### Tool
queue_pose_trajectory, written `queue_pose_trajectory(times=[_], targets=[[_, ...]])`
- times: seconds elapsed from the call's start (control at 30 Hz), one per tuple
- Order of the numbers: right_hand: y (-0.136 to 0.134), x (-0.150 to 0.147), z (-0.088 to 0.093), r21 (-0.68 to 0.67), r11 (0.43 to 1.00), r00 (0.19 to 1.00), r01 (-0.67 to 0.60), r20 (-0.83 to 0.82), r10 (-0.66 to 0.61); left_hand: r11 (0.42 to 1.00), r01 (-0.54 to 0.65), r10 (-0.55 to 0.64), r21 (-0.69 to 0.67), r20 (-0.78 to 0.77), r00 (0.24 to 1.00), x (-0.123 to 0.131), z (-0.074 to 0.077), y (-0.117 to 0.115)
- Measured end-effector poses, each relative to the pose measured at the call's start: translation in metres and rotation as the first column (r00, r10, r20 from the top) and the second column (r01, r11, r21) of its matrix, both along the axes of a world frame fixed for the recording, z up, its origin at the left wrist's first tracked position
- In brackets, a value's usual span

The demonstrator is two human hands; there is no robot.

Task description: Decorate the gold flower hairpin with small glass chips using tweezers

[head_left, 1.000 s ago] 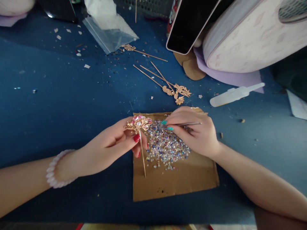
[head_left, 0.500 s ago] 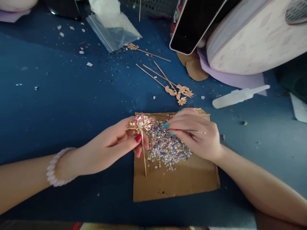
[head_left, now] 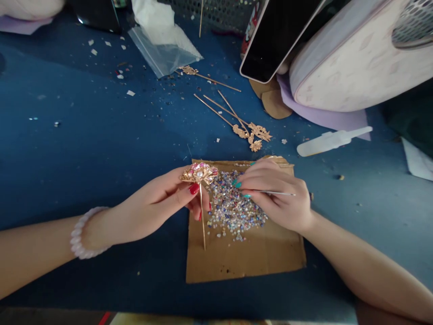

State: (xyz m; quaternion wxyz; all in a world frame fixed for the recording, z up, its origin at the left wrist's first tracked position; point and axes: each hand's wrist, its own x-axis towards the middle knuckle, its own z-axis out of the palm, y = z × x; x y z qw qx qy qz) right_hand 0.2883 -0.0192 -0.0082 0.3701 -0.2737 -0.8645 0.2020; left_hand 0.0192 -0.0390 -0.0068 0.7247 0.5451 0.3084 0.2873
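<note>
Left hand (head_left: 158, 207): thumb and fingers are pinched on the hairpin (head_left: 199, 173) just under its gold, pink-stoned flower head. The stem hangs down, its tip over the cardboard sheet (head_left: 246, 262). Hand and hairpin sit where they did a second ago, at the sheet's upper left corner.

Right hand (head_left: 277, 192): fingers are clenched around a thin metal tool (head_left: 279, 193), which lies across the knuckles pointing right. Compared with a second ago, this hand has dropped lower onto the pile of rhinestones (head_left: 233, 212), its fingertips now against the stones near the flower head.

Surroundings: spare hairpins (head_left: 245, 128) and a white applicator bottle (head_left: 329, 141) lie on the blue table (head_left: 101, 144) beyond the sheet.

Writing: the printed red-and-white item (head_left: 250, 29) at the top is too blurred to read.
</note>
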Motion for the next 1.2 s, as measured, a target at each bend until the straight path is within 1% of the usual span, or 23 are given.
queue_pose_trajectory(times=[0.13,0.27,0.37,0.47,0.57,0.67,0.77,0.87,0.97,1.03,1.1,1.2], targets=[[0.0,-0.001,-0.001,-0.006,1.0,1.0,0.0,-0.005,0.0,0.999,-0.014,0.016,-0.036,0.045,0.999,-0.001,-0.001,0.0],[-0.002,-0.001,0.0,-0.014,1.0,1.0,-0.006,-0.001,0.006,0.999,-0.019,0.019,-0.046,0.006,1.0,-0.003,0.0,0.001],[-0.003,-0.001,0.001,-0.011,1.0,1.0,-0.012,0.014,0.012,0.992,-0.044,0.045,-0.115,0.009,0.999,-0.005,-0.003,0.001],[-0.003,-0.001,0.0,-0.007,1.0,1.0,-0.013,0.013,0.013,0.974,-0.072,0.089,-0.214,0.068,0.994,-0.006,-0.007,0.0],[-0.003,-0.001,0.001,-0.01,1.0,1.0,-0.013,0.015,0.013,0.963,-0.084,0.116,-0.255,0.117,0.986,-0.007,-0.009,0.001],[-0.003,-0.001,0.001,-0.006,1.0,1.0,-0.017,0.013,0.017,0.968,-0.056,0.083,-0.243,0.101,0.991,-0.006,-0.003,0.004],[-0.003,-0.001,0.002,-0.008,1.0,1.0,-0.02,0.015,0.021,0.985,0.009,-0.002,-0.175,0.039,0.999,-0.004,0.006,0.007],[-0.003,-0.001,0.003,-0.009,1.0,1.0,-0.019,0.021,0.019,0.992,0.045,-0.046,-0.116,-0.007,0.999,-0.003,0.011,0.007],[-0.004,-0.001,0.004,0.002,1.0,0.999,-0.029,0.024,0.029,0.993,0.071,-0.078,-0.096,-0.069,0.995,-0.002,0.013,0.005],[-0.005,-0.001,0.006,0.003,0.999,0.999,-0.038,0.034,0.038,0.993,0.045,-0.056,-0.108,-0.094,0.994,-0.002,0.014,0.003],[-0.007,-0.002,0.007,0.009,0.999,0.997,-0.043,0.057,0.042,0.992,0.03,-0.042,-0.119,-0.095,0.995,-0.003,0.013,0.002],[-0.008,-0.004,0.008,0.058,0.997,0.995,-0.047,0.094,0.042,0.993,0.067,-0.076,-0.1,-0.086,0.993,-0.004,0.011,0.003]])
